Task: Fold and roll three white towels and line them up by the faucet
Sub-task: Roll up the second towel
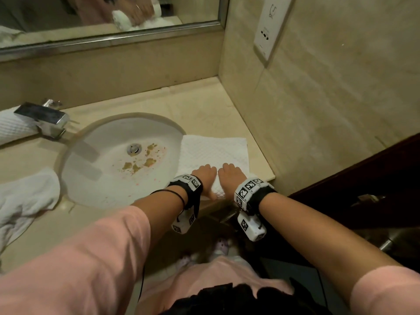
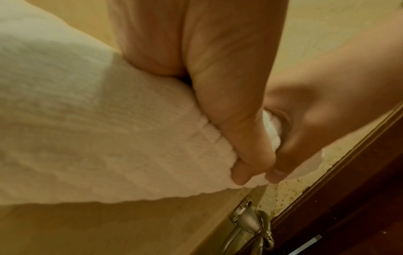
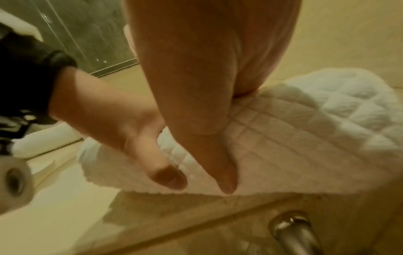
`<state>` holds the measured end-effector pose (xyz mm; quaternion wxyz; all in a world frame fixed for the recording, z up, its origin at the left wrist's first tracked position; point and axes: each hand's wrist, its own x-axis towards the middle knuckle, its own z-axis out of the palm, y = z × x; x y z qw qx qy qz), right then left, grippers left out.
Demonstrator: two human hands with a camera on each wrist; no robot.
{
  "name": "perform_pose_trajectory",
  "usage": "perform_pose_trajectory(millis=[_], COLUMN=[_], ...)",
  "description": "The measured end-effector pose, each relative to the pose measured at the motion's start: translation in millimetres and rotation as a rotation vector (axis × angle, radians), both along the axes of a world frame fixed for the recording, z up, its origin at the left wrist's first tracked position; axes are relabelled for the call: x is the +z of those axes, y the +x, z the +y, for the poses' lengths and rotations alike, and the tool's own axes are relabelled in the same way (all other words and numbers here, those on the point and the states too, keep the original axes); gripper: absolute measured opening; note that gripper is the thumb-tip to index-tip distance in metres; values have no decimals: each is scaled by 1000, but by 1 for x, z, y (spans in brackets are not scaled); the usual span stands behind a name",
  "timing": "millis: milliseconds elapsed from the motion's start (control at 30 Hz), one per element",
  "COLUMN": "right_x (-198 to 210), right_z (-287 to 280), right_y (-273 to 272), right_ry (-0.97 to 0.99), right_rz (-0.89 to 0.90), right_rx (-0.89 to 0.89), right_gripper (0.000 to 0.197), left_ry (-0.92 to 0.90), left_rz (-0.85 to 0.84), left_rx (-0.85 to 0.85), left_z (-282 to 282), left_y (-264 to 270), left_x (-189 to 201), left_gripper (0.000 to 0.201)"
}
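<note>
— What holds all the things?

— A long counter [image 1: 200, 103]. It is pale and shiny, and it meets the wall at the back and on the right.

— What is set in it?

— A round white sink [image 1: 95, 142], with brown spots near the drain. A shiny faucet [image 1: 43, 119] stands at the back left of the sink.

— What lies on the counter?

— Three white towels. A flat towel [image 1: 216, 151] lies just right of the sink, at the front edge. A rolled towel [image 1: 13, 128] lies behind the faucet, touching it. A crumpled towel [image 1: 25, 196] lies left of the sink, near the front.
</note>
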<state>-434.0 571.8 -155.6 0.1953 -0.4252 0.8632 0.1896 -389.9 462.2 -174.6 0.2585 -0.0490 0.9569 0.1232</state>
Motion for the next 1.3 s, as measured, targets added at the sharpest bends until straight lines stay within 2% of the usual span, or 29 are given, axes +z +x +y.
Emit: perform_pose_trajectory(millis=[167,267,333,467,600,767,867,933,1000,1167,1300], right_x=[-5,-7,-4,-8,-9,-11,-6,-2,-1,1,3], right_z=[16,18,15,7,-2,-7,-12,-14,-15,-16,-16], right_y=[11,18,21,14,7,-2,-13,-17,-20,-24,-26], right_ry=[-78,-129,-110,-110,-100,-67,0,49,76,108,123], right_rz=[149,208,154,114,64,36,-12,-41,-43,-48,-67], right_rx=[64,35,-15,-62,-108,-133,-119,-99,-71,-22,-7], right_gripper=[49,44,40,48,42,38,47,61,66,69,77], left_ry=[8,17,26,20,-60,-298,-354,-383,-410,-373,-330], left_rz=[-21,-36,-45,-46,15,147,152,181,190,170,163], left_rx=[-13,-15,-20,-41,-104,-212,-208,-214,-222,-107,-93], left_z=[-2,-3,-4,-5,-5,1,6,9,13,17,13], left_y=[-5,-8,-10,-12,-8,0,5,11,19,26,18], left_x=[2,3,2,2,0,2,5,4,4,8,10], left_gripper=[75,76,77,78,84,86,81,63,50,42,35])
